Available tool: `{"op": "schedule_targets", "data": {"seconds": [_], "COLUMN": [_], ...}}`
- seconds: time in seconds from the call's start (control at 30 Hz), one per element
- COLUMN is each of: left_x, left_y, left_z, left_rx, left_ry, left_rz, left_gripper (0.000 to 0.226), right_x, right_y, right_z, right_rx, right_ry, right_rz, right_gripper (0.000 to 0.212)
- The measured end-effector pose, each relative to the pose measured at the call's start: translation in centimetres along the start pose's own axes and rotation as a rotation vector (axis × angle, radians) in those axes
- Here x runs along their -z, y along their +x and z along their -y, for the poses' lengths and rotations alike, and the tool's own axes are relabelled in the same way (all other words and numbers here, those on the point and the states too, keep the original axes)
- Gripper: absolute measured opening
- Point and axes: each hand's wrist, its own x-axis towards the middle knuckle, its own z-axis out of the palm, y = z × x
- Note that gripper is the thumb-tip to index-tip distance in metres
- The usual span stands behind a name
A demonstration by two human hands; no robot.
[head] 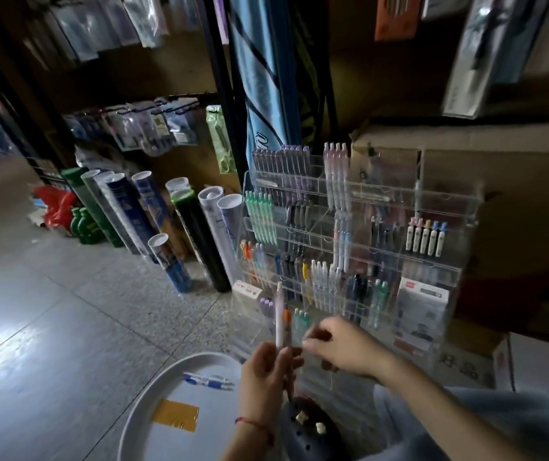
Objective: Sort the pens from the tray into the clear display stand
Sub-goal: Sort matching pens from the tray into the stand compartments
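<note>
My left hand point(266, 371) grips two upright pens, a white one point(279, 317) and one with an orange top point(287, 322), just in front of the clear display stand point(359, 227). My right hand point(339, 344) reaches toward the stand's lowest row, its fingertips bent near the pens there; motion blur hides whether it holds anything. The stand's tiers hold several pens in purple, green, white and dark colours. The white round tray point(153, 387) lies on the floor at lower left with two blue pens point(208, 381) and an orange tape patch point(176, 414) in it.
Rolled paper tubes point(180, 227) lean against the shelving left of the stand. A cardboard box point(499, 181) stands behind the stand. A dark perforated shoe point(309, 427) sits by my knee. Tiled floor point(67, 311) stretches to the left.
</note>
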Motion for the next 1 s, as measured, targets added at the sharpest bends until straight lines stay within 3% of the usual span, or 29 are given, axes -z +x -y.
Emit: {"op": "schedule_targets", "data": {"seconds": [0.1, 0.17, 0.33, 0.57, 0.77, 0.87, 1.0], "left_x": [-0.4, -1.0, -2.5, -1.4, -2.2, -2.6, -3.5], "left_y": [-0.1, -0.2, -0.1, 0.6, 4.8, 6.7, 9.2], "left_z": [-1.4, -2.3, -3.8, -6.1, -8.6, -9.3, -9.2], "left_rx": [-0.041, -0.081, -0.069, -0.047, -0.051, -0.054, -0.027], "left_ry": [0.024, 0.052, 0.022, -0.001, 0.119, 0.180, 0.187], "left_rz": [0.047, 0.057, 0.095, 0.188, 0.325, 0.341, 0.289], "left_gripper": [0.007, 0.010, 0.014, 0.006, 0.009, 0.015, 0.021], "right_x": [3.2, 4.4, 5.8, 6.8, 9.4, 12.3, 17.2], "right_y": [-0.3, -0.7, -0.3, 1.5, 3.1, 3.8, 4.3], "right_z": [1.5, 2.4, 2.7, 4.3, 6.3, 7.1, 6.7], "right_rx": [0.032, 0.073, 0.116, 0.119, 0.110, 0.146, 0.282], "right_ry": [0.106, 0.206, 0.248, 0.298, 0.319, 0.352, 0.295], "right_rz": [-0.009, 0.009, -0.029, -0.048, -0.111, -0.342, -0.871], "right_gripper": [0.027, 0.015, 0.010, 0.011, 0.010, 0.007, 0.015]}}
